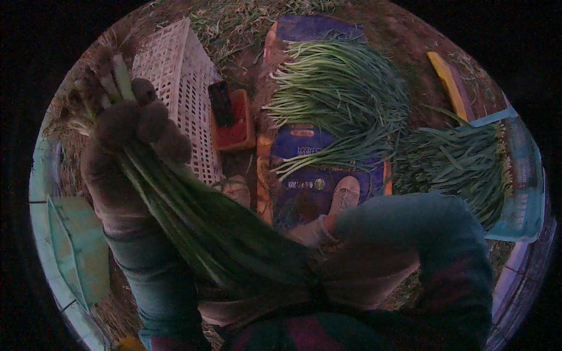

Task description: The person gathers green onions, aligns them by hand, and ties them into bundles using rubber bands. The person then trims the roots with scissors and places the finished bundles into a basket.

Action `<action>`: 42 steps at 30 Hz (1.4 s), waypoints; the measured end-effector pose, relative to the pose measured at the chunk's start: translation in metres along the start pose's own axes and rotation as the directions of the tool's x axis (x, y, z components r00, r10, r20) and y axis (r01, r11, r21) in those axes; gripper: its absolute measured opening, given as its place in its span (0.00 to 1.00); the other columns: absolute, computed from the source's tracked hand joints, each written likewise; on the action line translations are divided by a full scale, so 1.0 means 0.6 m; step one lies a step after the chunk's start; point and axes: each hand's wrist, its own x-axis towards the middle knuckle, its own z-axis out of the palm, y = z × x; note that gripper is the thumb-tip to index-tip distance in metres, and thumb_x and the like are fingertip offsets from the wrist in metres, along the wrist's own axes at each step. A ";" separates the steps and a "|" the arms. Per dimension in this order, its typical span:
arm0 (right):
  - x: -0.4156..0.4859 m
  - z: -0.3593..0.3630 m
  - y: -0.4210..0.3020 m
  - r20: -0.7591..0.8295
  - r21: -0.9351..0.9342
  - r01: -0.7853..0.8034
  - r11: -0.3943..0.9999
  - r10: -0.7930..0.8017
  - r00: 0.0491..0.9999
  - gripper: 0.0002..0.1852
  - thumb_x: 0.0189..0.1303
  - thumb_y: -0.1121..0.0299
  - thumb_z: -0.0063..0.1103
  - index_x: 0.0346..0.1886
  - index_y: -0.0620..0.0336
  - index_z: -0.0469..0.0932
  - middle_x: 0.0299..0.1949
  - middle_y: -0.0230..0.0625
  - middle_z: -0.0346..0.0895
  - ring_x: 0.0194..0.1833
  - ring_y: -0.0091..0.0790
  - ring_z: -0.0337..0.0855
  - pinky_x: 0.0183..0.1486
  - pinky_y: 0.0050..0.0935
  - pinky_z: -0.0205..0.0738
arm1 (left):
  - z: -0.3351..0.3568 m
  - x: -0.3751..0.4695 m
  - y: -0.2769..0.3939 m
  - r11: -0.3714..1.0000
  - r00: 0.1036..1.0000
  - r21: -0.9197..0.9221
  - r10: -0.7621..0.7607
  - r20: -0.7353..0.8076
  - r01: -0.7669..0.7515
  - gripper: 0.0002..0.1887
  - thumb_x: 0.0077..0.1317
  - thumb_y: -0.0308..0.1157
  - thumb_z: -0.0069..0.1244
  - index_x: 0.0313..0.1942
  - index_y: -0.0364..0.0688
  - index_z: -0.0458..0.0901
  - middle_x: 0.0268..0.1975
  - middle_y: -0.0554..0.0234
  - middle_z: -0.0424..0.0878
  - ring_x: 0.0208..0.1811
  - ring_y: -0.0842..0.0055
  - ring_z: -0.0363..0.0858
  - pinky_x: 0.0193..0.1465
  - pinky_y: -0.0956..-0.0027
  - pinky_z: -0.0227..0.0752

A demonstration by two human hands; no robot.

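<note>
My left hand (136,125), dark in the dim light, grips a thick bunch of scallions (210,219) near the root end. The pale stems and roots stick out beyond my fingers at the upper left, and the long green leaves trail down across my lap. My right hand is out of view. Ahead of me a broad pile of scallions (333,83) lies on a blue printed sack (303,140), roots to the left and leaves to the right. A smaller cluster of scallions (316,160) rests just below that pile.
Left of the sack stands a white perforated plastic crate (175,87). Beside it is an orange container (243,118) with a black object (221,103) on it. At right, a teal plastic crate (522,206) holds more scallions (456,162). Behind it lies a yellow bar-like object (448,87).
</note>
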 end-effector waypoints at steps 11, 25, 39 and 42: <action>-0.043 -0.294 0.304 -0.504 -0.655 -0.578 0.486 0.289 0.814 0.15 0.61 0.61 0.51 0.46 0.57 0.78 0.39 0.50 0.80 0.42 0.51 0.80 0.45 0.44 0.74 | -0.015 0.011 -0.019 0.974 0.894 0.210 0.017 -0.447 0.087 0.22 0.68 0.44 0.40 0.49 0.34 0.75 0.33 0.53 0.77 0.31 0.68 0.75 0.36 0.66 0.72; 0.062 -0.467 0.328 -0.711 -0.698 -0.510 0.502 -0.408 0.572 0.09 0.60 0.65 0.58 0.40 0.55 0.80 0.40 0.41 0.79 0.44 0.49 0.78 0.47 0.42 0.73 | -0.062 0.101 -0.086 0.846 0.947 0.531 0.129 -0.293 0.049 0.25 0.67 0.50 0.35 0.41 0.35 0.78 0.31 0.56 0.77 0.31 0.73 0.74 0.37 0.71 0.68; 0.106 -0.575 0.305 -0.482 -0.860 -0.494 0.127 -0.518 0.706 0.07 0.50 0.71 0.60 0.35 0.48 0.82 0.37 0.33 0.77 0.43 0.42 0.78 0.44 0.40 0.72 | -0.004 0.154 -0.088 0.825 0.802 0.444 -0.019 -0.597 0.350 0.15 0.63 0.38 0.45 0.30 0.33 0.76 0.25 0.58 0.78 0.30 0.74 0.78 0.31 0.72 0.72; 0.120 -0.572 0.306 -0.465 -0.853 -0.522 0.026 -0.491 0.736 0.07 0.51 0.69 0.57 0.33 0.44 0.82 0.35 0.32 0.76 0.42 0.41 0.78 0.46 0.39 0.70 | -0.015 0.154 -0.094 0.784 0.824 0.511 -0.001 -0.566 0.352 0.14 0.63 0.37 0.46 0.30 0.33 0.76 0.25 0.58 0.79 0.27 0.73 0.79 0.31 0.72 0.72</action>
